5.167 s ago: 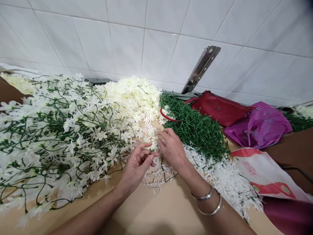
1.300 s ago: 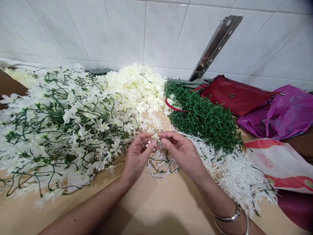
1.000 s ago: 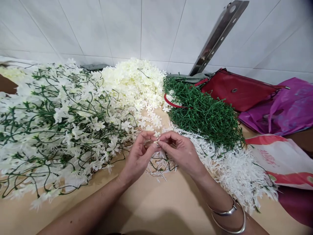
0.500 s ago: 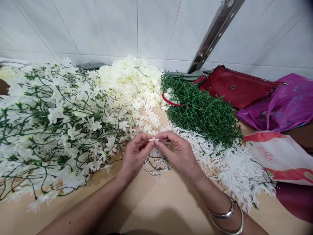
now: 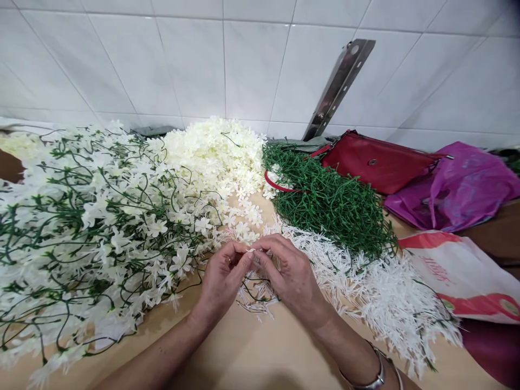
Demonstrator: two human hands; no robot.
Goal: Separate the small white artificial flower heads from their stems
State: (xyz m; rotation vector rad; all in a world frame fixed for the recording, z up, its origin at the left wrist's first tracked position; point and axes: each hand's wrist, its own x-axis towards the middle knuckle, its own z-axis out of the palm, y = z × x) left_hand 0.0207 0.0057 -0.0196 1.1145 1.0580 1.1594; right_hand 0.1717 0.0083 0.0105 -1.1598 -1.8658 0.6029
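Note:
Between my fingertips is a small white artificial flower (image 5: 251, 250), mostly covered by the fingers. My left hand (image 5: 225, 276) pinches it from the left, and my right hand (image 5: 290, 273) pinches it from the other side. Beneath and just in front of the hands lie loose white stamens (image 5: 255, 303) with a dark green stem among them. Beyond the fingers, a heap of cream flower heads (image 5: 219, 157) reaches back to the wall. To the left spreads a large pile of white flowers on green stems (image 5: 122, 233).
Green plastic stems (image 5: 333, 200) are heaped right of centre, with white stamens (image 5: 394, 292) in front. Behind them sit a red bag (image 5: 377, 160) and a purple plastic bag (image 5: 467, 181). A white-and-red bag (image 5: 467, 271) lies at right. A metal bracket (image 5: 341, 86) is fixed to the tiled wall.
The view has tilted up, showing more wall. Both hands keep their pinch at the flower, whose petals, visible before, are now mostly hidden by the fingers.

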